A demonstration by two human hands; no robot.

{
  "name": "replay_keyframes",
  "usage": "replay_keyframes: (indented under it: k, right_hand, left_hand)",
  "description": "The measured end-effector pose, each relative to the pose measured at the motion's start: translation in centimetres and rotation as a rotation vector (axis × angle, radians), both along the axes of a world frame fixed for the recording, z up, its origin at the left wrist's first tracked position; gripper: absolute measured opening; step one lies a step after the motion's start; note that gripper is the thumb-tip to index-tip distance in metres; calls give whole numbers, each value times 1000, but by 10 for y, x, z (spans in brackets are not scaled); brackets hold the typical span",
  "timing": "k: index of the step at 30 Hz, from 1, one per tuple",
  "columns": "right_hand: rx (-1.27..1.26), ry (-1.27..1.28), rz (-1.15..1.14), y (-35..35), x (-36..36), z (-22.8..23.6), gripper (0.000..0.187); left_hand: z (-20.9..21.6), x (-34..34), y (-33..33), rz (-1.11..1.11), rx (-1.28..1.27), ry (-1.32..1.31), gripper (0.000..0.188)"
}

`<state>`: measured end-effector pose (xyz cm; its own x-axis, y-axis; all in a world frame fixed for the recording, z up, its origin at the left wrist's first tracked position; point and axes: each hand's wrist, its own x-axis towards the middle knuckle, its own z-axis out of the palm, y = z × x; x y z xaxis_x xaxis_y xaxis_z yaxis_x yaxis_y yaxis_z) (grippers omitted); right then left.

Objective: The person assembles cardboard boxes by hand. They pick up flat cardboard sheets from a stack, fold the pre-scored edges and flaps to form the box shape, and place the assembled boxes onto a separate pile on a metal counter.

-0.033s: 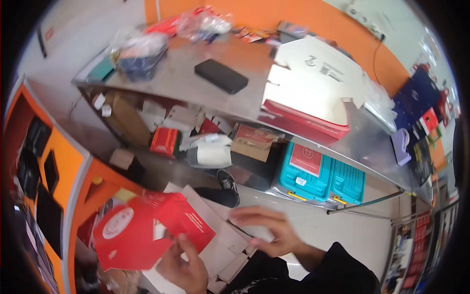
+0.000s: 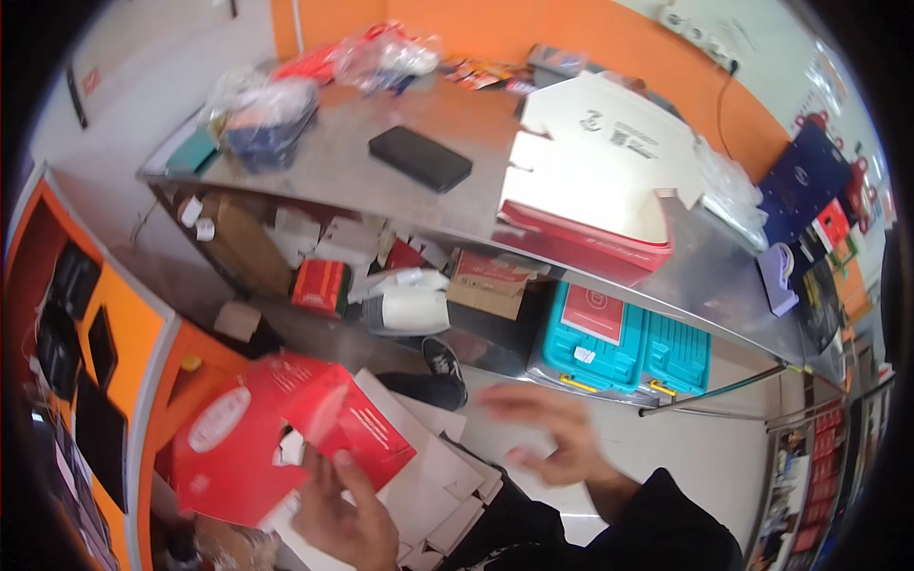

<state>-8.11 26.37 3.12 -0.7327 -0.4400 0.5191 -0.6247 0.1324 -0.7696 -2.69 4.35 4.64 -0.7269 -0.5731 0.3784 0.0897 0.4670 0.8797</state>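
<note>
A flat, unfolded red carton (image 2: 262, 452) with a white oval print and a torn-looking cut-out lies tilted over my lap. My left hand (image 2: 345, 514) grips its near edge between thumb and fingers. Beneath it, a stack of whitish folded carton blanks (image 2: 433, 481) rests against my legs. My right hand (image 2: 552, 438) hovers to the right of the stack, touching nothing, with fingers apart and smeared by motion.
Ahead stands a steel table (image 2: 333, 147) with a black phone (image 2: 420, 158) and an opened white-and-red box (image 2: 590, 162). Underneath are turquoise-lidded bins (image 2: 595, 357) and a small red box (image 2: 321, 287). An orange cabinet (image 2: 143, 333) stands close on the left.
My right hand has moved away to the right from the stack of blanks. The red carton has shifted slightly left and lies flatter, with my left hand still at its edge.
</note>
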Motion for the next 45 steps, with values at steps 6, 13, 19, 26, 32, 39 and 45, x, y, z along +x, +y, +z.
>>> replay_keyframes:
  k: [6,13,19,26,32,39,45]
  right_hand:
    - [-192,302,-1096,167,-65,36,30]
    - [-270,-58,-1020,206,-91,-5,46]
    - [-9,-197,-1014,182,-84,18,56]
    - [-3,-127,-1024,198,-83,16,53]
    - [-10,-96,-1007,188,-90,18,49]
    - [51,-55,-1010,194,-86,11,46]
    - [228,-82,-885,198,-74,17,29]
  left_hand:
    - [102,-105,67,-437,-262,560,26]
    - [135,-200,258,-888,-640,299,12]
    - [88,-234,330,-942,-581,133,7]
    - [94,-242,322,-947,-710,75,12]
    - [54,-272,322,-1163,-686,3,28]
    - [64,-264,302,-1331,-520,-182,77]
    - [50,-238,323,-1285,-572,-177,87]
